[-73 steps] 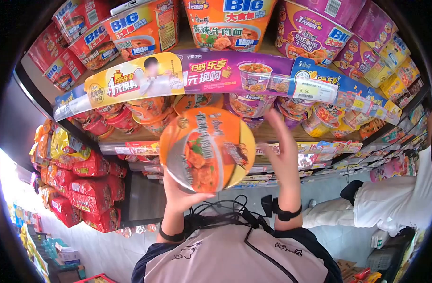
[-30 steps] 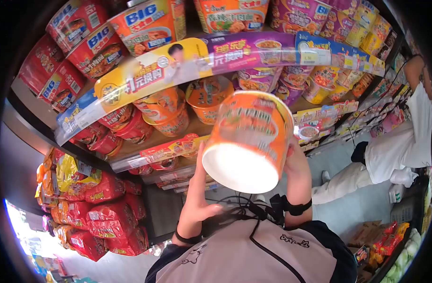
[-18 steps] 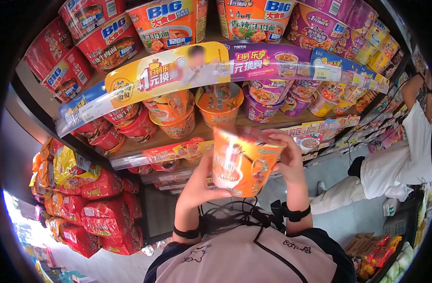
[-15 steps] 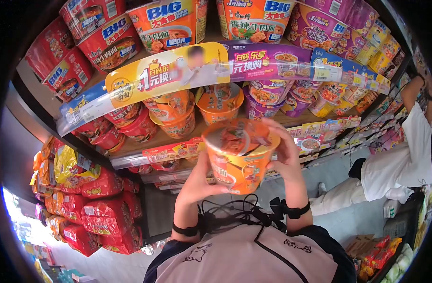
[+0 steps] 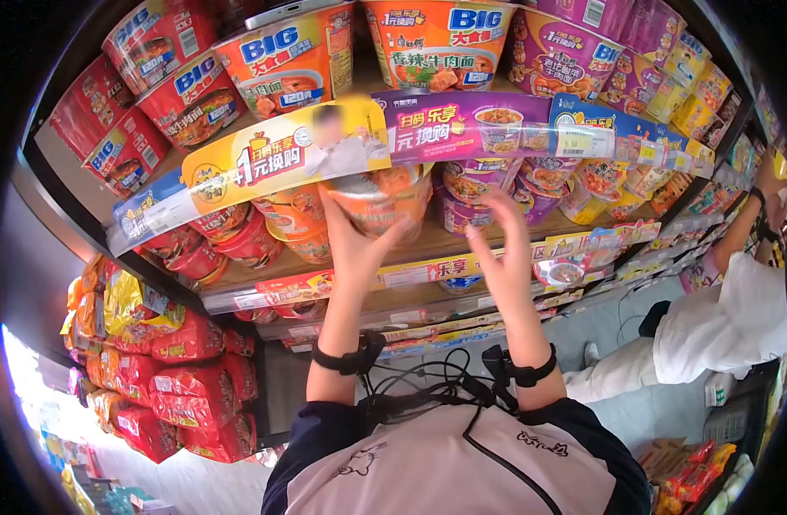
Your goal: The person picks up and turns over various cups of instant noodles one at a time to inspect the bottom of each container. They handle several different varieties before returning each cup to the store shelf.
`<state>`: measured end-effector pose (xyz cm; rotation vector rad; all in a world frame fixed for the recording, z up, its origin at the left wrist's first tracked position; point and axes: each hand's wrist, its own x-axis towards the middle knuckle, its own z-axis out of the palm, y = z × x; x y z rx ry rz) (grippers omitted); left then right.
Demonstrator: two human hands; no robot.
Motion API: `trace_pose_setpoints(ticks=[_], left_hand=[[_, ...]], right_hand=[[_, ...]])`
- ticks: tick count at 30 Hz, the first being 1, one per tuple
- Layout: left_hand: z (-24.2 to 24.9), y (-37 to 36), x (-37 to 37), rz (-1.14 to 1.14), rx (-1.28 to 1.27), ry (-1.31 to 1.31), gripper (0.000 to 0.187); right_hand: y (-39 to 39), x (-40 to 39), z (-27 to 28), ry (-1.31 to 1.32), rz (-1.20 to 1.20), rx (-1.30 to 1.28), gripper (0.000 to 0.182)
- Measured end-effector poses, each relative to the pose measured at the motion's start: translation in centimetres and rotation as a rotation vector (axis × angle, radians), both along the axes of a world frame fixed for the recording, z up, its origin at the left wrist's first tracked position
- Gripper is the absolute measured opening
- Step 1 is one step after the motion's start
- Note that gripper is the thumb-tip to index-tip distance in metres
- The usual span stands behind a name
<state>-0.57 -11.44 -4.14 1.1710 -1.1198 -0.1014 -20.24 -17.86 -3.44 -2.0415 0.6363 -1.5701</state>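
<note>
An orange instant noodle cup [image 5: 383, 204] sits on the middle shelf, its top partly behind the promotional label strip. My left hand [image 5: 359, 245] is wrapped round the cup's front and left side, thumb across its lower front. Off to the right, my right hand [image 5: 505, 253] touches no cup, its fingers apart and slightly curled. Just behind those fingers stand purple noodle cups [image 5: 466, 210]. More orange noodle cups [image 5: 297, 232] are stacked left of the held one.
Big orange noodle tubs [image 5: 436, 47] line the upper shelf above a curved label strip [image 5: 282, 159]. Red noodle multipacks [image 5: 191, 399] are piled at lower left. Someone in white clothes [image 5: 694, 326] reaches toward shelves at the right. Black cables [image 5: 436, 382] hang before my chest.
The orange noodle cup has gone from in front of my chest, held in both hands, forward onto the middle shelf. My right hand has come off it and opened.
</note>
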Motion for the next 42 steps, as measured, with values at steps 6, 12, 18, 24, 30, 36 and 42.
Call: trace_pose_setpoints(ticks=[6,12,18,24,30,36,42], left_hand=[[1.1,-2.7,0.3,0.169,0.098,-0.164,0.093],[2.7,-1.9,-0.6,0.225,0.317,-0.143,0.094],[1.1,-2.7,0.0,0.319,0.275,-0.244,0.097],[1.6,-2.2,-0.5,0.294,0.272,-0.28,0.096],[0.8,1.4,-2.8,0.372,0.124,-0.512,0.102],[-1.6,4.2,-8.0,-0.027,-0.077,-0.681,0.071],[2.2,7.1,-9.6,-0.38,-0.128,-0.082,0.111]], right_hand=[[-5.2,-1.6,2.1,-0.077,-0.163,-0.012,0.056],[-9.1,-1.1,2.1,0.093,0.006,0.047,0.07],[-8.8,-1.3,1.7,-0.076,0.117,0.122,0.08],[-6.0,-5.3,3.1,-0.173,0.199,0.144,0.09],[-3.7,-9.9,2.3,-0.235,0.445,0.336,0.094],[-0.9,-9.8,0.7,-0.167,0.495,0.621,0.064],[0.7,-10.0,1.8,0.155,0.594,0.736,0.035]])
